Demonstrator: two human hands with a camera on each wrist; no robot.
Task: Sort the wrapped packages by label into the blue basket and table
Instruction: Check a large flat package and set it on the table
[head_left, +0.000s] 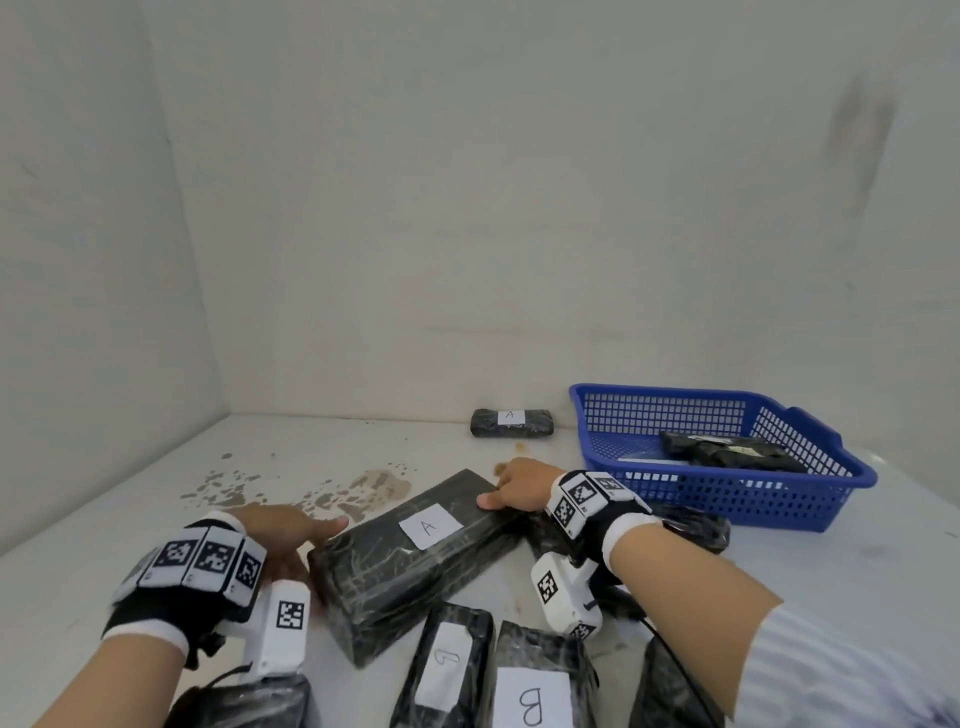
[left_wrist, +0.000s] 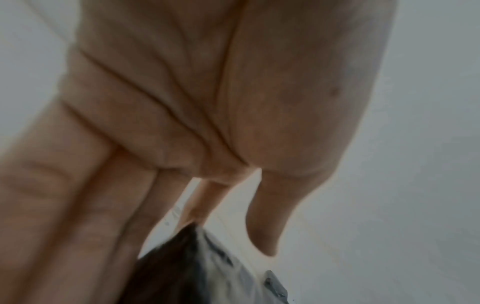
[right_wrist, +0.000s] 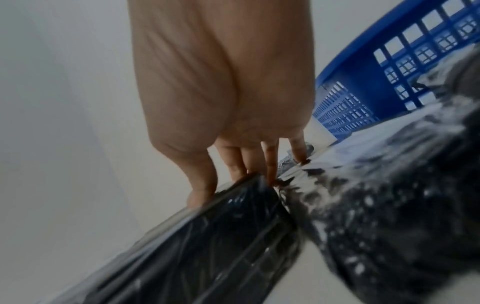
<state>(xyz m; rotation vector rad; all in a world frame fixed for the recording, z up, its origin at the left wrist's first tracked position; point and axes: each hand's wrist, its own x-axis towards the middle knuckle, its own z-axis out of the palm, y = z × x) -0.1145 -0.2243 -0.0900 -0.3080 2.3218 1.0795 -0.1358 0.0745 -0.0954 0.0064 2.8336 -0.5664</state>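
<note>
I have my 2 hands bracketing the long A-labelled package (head_left: 415, 551) lying diagonally on the table (head_left: 130, 519): right hand (head_left: 519, 486) pinching its far end, left hand (head_left: 283, 540) flat and straight-fingered against its near end, blue basket (head_left: 727, 499) to the right.

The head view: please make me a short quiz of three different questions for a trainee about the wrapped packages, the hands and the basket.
1. True or false: the blue plastic mesh basket holds no package.
2. Which letter is on the white label of the long black wrapped package between the left hand and the right hand? a) A b) B c) C
3. Fill in: the small black wrapped package by the wall stands to the ____ of the basket.

Key: 1 false, a black wrapped package lies inside; 2 a; 3 left.
</note>
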